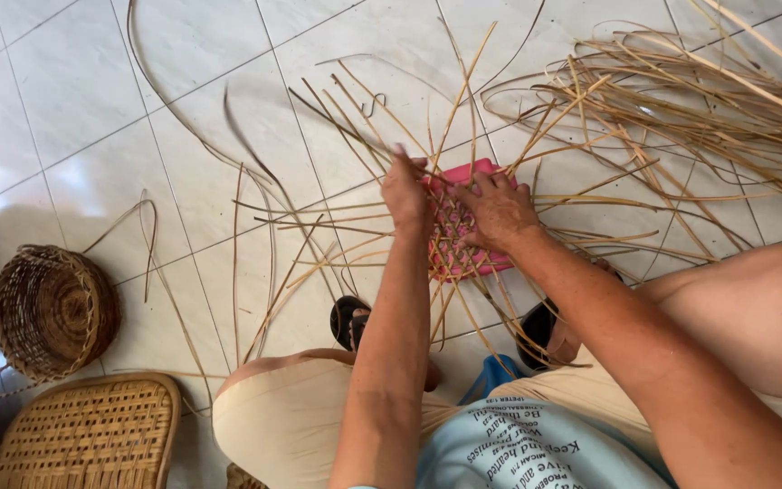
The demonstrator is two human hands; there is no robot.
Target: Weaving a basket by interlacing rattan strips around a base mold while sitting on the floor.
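I see two containers, both off to the lower left: a round woven basket (52, 311) lying tilted on the tiled floor (74, 118), its inside dark and I cannot tell whether anything is in it, and just below it a flat woven tray (92, 433) with a rounded rim, nothing showing on its surface. At the middle, the woven base (453, 231) of thin cane strips lies on a pink board (477, 172), with loose strip ends fanning out from it in every direction. My left hand (405, 192) is closed narrow around a strip at the base's left edge, fingers pinched on it. My right hand (498, 210) lies flat with fingers spread, pressing on the weave and the board's right part. The board's top edge shows beyond the fingers; its lower edge runs toward my knees. Open floor lies to the upper left, crossed only by a few long curved strips. To the upper right a thick heap of loose cane strips (708, 100) crowds the floor, near the board, and its strands reach over toward my right hand. Dark sandals (351, 321) sit just below the weave.
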